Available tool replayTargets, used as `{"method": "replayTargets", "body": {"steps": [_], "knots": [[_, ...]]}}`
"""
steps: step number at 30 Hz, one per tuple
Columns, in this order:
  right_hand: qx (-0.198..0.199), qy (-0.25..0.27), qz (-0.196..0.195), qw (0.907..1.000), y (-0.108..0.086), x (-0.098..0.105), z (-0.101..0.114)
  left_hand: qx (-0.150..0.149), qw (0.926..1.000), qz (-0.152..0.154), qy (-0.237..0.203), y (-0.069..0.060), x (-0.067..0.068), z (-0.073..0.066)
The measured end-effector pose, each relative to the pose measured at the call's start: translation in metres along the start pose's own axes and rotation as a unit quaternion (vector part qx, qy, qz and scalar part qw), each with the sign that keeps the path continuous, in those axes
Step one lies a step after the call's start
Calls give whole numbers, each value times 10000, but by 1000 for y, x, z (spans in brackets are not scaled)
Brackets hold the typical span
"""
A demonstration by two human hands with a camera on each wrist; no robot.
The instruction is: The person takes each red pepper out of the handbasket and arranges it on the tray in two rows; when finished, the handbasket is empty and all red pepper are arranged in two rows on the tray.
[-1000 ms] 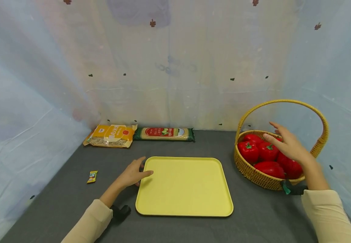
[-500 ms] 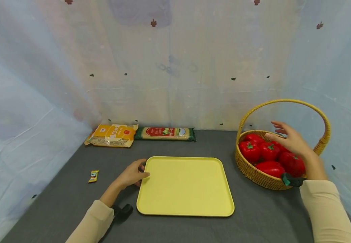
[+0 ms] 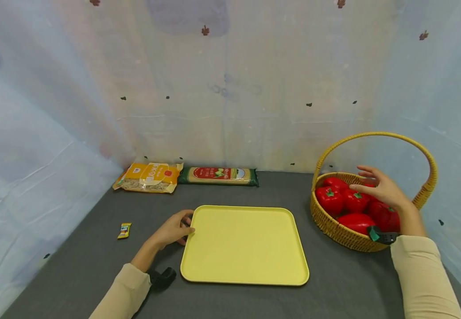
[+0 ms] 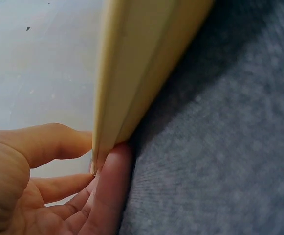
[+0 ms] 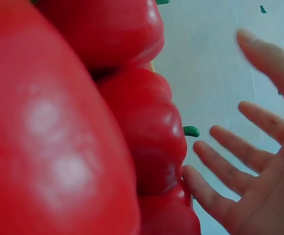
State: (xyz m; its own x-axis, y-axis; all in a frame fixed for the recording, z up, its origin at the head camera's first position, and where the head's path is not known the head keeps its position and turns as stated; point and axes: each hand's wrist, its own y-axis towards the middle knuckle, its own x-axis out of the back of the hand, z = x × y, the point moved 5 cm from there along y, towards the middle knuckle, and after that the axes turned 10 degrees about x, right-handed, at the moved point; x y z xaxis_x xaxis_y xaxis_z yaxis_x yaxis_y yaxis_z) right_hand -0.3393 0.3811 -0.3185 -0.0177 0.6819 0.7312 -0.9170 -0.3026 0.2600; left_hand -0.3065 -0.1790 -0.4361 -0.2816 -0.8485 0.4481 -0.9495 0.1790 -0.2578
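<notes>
The yellow tray [image 3: 244, 246] lies on the dark table. At its left edge my left hand [image 3: 172, 229] grips the rim, thumb on top. In the left wrist view that hand [image 4: 58, 196] has its thumb on one side of the tray's edge [image 4: 127, 73] and its fingers on the other. Over the wicker basket [image 3: 334, 230] hovers my right hand [image 3: 385, 188], fingers spread and holding nothing. Several red bell peppers [image 3: 355, 200] fill the basket. Seen from the right wrist, the fingers [image 5: 234, 171] are beside a pepper [image 5: 146, 132] with a green stem.
An orange bag of dry food [image 3: 148, 177] and a green-ended noodle packet [image 3: 218, 176] lie along the back wall. A small yellow wrapped snack [image 3: 124, 230] sits on the left. The basket's tall handle [image 3: 377, 134] arches above the peppers.
My left thumb has come down onto the tray's rim and now grips it. The right hand has lowered slightly over the peppers.
</notes>
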Motion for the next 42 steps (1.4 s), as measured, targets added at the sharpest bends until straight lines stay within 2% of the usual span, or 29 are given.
{"method": "replayTargets", "body": {"steps": [5, 14, 23, 31, 42], "knots": [[-67, 144, 260, 9995, 0, -2, -5, -40, 9999, 120, -38, 2, 1, 2], [-170, 60, 694, 9974, -3, -7, -13, -288, 9982, 508, -144, 2, 4, 6], [-72, -42, 1077, 9942, -4, -14, -20, -465, 9968, 620, -183, 5, 4, 10], [44, -289, 1120, 9933, -5, -17, -18, -450, 9963, 681, -282, 1, 5, 9], [109, -492, 932, 9944, -6, -15, -16, -395, 9971, 598, -270, 3, 3, 11]]}}
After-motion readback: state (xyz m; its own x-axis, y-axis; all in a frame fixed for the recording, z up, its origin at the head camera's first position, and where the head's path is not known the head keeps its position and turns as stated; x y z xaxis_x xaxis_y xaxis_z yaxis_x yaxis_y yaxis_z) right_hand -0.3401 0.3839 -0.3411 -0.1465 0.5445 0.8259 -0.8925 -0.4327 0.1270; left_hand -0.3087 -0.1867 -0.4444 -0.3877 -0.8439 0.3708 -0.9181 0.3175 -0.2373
